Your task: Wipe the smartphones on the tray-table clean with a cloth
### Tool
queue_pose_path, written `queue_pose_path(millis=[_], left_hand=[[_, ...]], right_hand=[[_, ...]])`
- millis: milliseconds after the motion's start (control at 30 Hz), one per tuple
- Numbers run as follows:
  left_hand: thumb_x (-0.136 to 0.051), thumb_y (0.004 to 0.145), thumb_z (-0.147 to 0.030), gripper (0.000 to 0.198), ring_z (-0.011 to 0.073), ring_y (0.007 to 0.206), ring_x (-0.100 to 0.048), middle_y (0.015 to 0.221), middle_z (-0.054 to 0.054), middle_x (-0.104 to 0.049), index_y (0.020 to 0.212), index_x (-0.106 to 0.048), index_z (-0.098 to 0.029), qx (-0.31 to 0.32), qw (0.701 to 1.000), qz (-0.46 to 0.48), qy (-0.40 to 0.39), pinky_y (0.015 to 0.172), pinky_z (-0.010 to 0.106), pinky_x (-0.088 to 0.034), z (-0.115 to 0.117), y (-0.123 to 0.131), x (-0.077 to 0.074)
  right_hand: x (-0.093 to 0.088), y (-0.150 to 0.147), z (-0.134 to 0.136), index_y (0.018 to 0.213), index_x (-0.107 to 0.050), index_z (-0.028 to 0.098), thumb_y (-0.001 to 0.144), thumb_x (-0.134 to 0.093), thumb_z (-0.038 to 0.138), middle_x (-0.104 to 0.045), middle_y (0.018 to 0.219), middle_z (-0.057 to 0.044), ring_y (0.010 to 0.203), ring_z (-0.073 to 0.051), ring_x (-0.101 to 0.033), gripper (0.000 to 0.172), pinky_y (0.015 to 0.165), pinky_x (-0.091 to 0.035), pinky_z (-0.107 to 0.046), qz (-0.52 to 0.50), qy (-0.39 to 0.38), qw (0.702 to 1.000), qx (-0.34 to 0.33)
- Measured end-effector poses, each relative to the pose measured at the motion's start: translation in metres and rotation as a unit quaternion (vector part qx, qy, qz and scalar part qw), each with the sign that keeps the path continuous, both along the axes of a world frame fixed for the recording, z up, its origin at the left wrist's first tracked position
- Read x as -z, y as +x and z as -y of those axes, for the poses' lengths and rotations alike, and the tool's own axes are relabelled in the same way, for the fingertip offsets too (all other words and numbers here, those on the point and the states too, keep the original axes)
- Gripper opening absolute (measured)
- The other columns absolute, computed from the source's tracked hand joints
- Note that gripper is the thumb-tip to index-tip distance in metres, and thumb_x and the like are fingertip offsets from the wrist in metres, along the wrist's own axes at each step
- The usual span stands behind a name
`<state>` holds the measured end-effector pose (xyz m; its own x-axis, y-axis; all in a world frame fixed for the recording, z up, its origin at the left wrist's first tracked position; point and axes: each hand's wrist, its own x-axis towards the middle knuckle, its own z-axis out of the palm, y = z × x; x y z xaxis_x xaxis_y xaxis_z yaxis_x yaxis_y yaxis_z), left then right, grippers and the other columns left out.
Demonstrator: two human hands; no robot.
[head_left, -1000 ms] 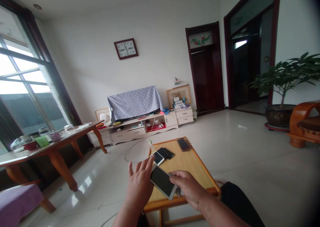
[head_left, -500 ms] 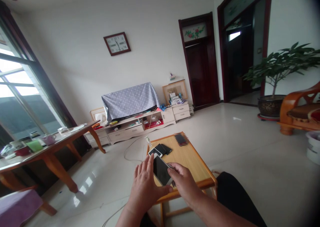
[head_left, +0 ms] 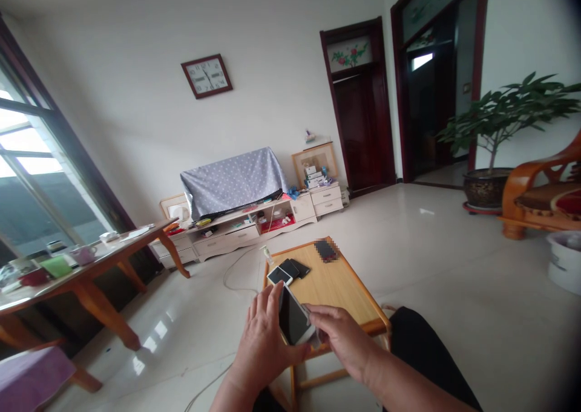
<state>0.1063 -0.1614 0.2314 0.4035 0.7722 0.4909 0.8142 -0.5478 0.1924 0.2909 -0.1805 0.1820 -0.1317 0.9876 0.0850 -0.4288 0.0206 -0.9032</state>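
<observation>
A white-framed smartphone (head_left: 294, 316) with a dark screen is held tilted above the near edge of a small wooden table (head_left: 345, 291). My left hand (head_left: 267, 333) grips it, fingers along the far left edge and thumb at the near corner. At the phone's right edge, my right hand (head_left: 338, 333) is closed, its fingertips pinching a small greyish piece (head_left: 319, 336) whose kind I cannot make out. Beyond the held phone, several phones lie overlapping on the table, a white one (head_left: 280, 276) in front and a black one (head_left: 300, 269) behind.
A small pump bottle (head_left: 267, 255) stands at the table's far left corner. A pixelated dark object (head_left: 327, 250) lies at the far end. To the left is a longer wooden table (head_left: 136, 241) with cups; a cable (head_left: 227, 279) runs over the floor.
My right hand has shifted slightly down and right along the phone's edge, and more of the greyish piece shows. My left hand keeps its grip. The view has turned slightly.
</observation>
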Motion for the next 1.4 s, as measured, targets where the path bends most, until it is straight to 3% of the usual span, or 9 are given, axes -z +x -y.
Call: queue_pose_path(millis=[133, 300, 533, 667, 900, 1000, 1100, 1267, 1400], left_hand=[[-0.084, 0.049, -0.037, 0.119, 0.0376, 0.134, -0.041, 0.148, 0.013, -0.042, 0.153, -0.027, -0.026, 0.031, 0.999, -0.025, -0.021, 0.112, 0.057, -0.037, 0.010, 0.010, 0.005], [-0.085, 0.046, -0.035, 0.125, 0.0391, 0.137, -0.037, 0.153, 0.013, -0.038, 0.154, -0.024, -0.027, 0.052, 0.997, -0.047, -0.026, 0.114, 0.057, -0.036, 0.021, 0.027, 0.008], [-0.083, 0.049, -0.036, 0.123, 0.0394, 0.138, -0.037, 0.151, 0.015, -0.040, 0.155, -0.022, -0.025, 0.028, 0.998, -0.050, -0.016, 0.113, 0.059, -0.035, 0.009, 0.010, 0.004], [-0.086, 0.047, -0.037, 0.125, 0.0403, 0.140, -0.035, 0.154, 0.014, -0.038, 0.155, -0.024, -0.027, 0.043, 0.996, -0.075, -0.028, 0.115, 0.058, -0.034, 0.011, 0.009, 0.006], [-0.083, 0.047, -0.074, 0.140, 0.0431, 0.147, -0.026, 0.163, 0.018, -0.023, 0.158, -0.013, -0.026, 0.080, 0.995, -0.051, -0.039, 0.115, 0.062, -0.031, 0.005, 0.014, 0.013], [-0.071, 0.068, -0.073, 0.110, 0.0396, 0.139, -0.041, 0.153, 0.019, -0.042, 0.155, -0.024, -0.024, 0.008, 0.999, 0.046, -0.017, 0.110, 0.061, -0.034, -0.001, 0.014, 0.017], [-0.058, 0.087, -0.061, 0.061, 0.0274, 0.106, -0.065, 0.114, 0.011, -0.070, 0.132, -0.051, -0.021, -0.051, 0.979, 0.176, -0.087, 0.093, 0.045, -0.048, -0.008, 0.015, 0.021], [-0.059, 0.086, -0.054, 0.038, 0.0117, 0.060, -0.054, 0.065, -0.004, -0.058, 0.090, -0.062, -0.017, -0.010, 0.908, 0.336, -0.249, 0.057, 0.023, -0.040, -0.017, 0.019, 0.024], [-0.060, 0.083, -0.049, 0.031, 0.0107, 0.059, -0.051, 0.062, -0.005, -0.056, 0.083, -0.062, -0.018, -0.042, 0.920, 0.326, -0.214, 0.057, 0.022, -0.036, -0.013, 0.017, 0.015]], right_hand=[[-0.001, 0.004, -0.014, 0.107, -0.076, 0.017, 0.077, -0.076, 0.047, -0.074, 0.084, -0.006, 0.073, -0.019, -0.064, 0.042, 0.067, -0.047, -0.030, -0.036, -0.030, 0.998, -0.029], [-0.011, 0.006, -0.037, 0.107, -0.076, 0.018, 0.072, -0.081, 0.047, -0.075, 0.091, -0.007, 0.085, -0.022, -0.068, 0.045, 0.074, -0.048, -0.031, -0.036, -0.049, 0.998, 0.019], [-0.009, 0.002, -0.015, 0.104, -0.076, 0.016, 0.079, -0.077, 0.049, -0.075, 0.090, -0.007, 0.086, -0.023, -0.068, 0.042, 0.079, -0.048, -0.033, -0.039, 0.027, 0.997, -0.067], [-0.008, 0.001, -0.016, 0.102, -0.076, 0.016, 0.079, -0.077, 0.047, -0.074, 0.088, -0.006, 0.082, -0.021, -0.066, 0.039, 0.076, -0.048, -0.031, -0.025, 0.025, 0.998, -0.049], [-0.003, 0.002, -0.036, 0.105, -0.073, 0.017, 0.074, -0.080, 0.050, -0.075, 0.094, -0.009, 0.089, -0.027, -0.068, 0.046, 0.085, -0.051, -0.039, -0.078, -0.005, 0.996, 0.039], [0.001, 0.003, -0.035, 0.105, -0.073, 0.017, 0.075, -0.078, 0.051, -0.075, 0.095, -0.009, 0.093, -0.028, -0.068, 0.045, 0.085, -0.051, -0.039, -0.071, -0.016, 0.993, 0.090], [0.001, 0.001, -0.033, 0.108, -0.072, 0.018, 0.077, -0.076, 0.052, -0.075, 0.099, -0.009, 0.099, -0.029, -0.068, 0.046, 0.090, -0.051, -0.040, -0.065, -0.008, 0.991, 0.117], [0.007, -0.007, -0.036, 0.115, -0.070, 0.019, 0.081, -0.071, 0.056, -0.074, 0.107, -0.008, 0.104, -0.029, -0.066, 0.050, 0.096, -0.049, -0.041, -0.019, 0.016, 0.991, 0.134], [0.007, -0.002, -0.040, 0.112, -0.071, 0.021, 0.085, -0.065, 0.059, -0.073, 0.107, -0.009, 0.104, -0.028, -0.065, 0.047, 0.095, -0.049, -0.040, 0.078, 0.061, 0.976, 0.192]])
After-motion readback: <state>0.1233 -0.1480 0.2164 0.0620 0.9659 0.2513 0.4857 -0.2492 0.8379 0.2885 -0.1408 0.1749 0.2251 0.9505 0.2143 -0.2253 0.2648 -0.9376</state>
